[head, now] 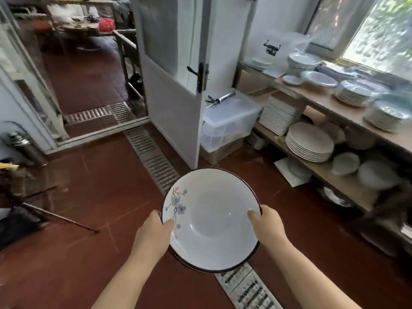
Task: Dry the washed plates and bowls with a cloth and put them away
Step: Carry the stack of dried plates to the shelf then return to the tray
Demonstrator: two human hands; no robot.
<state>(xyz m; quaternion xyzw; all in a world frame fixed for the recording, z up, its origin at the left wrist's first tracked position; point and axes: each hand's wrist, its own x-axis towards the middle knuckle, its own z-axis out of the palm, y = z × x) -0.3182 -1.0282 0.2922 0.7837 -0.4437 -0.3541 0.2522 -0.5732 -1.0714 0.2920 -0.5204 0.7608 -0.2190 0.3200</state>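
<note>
Big room first: red tiled floor [93, 219] with a metal drain grate [151, 157] running across it, and a white door [174, 85] standing open in the middle. Off to the right there's a long wooden shelf rack [323, 175] under the window, already loaded with crockery. There's a stack of round plates [310, 142] on the middle level, square ones beside it, and more piles up on the worktop [321, 94] on top.

The person is standing out on the floor, well apart from that rack, carrying a white bowl [211, 221] with a dark rim and a little blue flower painted inside. Left hand [153, 233] and right hand [267, 224] each grip the rim on opposite sides, thumbs inside. Looks like a second bowl might be nested under it, hard to tell.

No cloth in sight, so I'd guess drying's done for this one and it just needs shelving.
</note>
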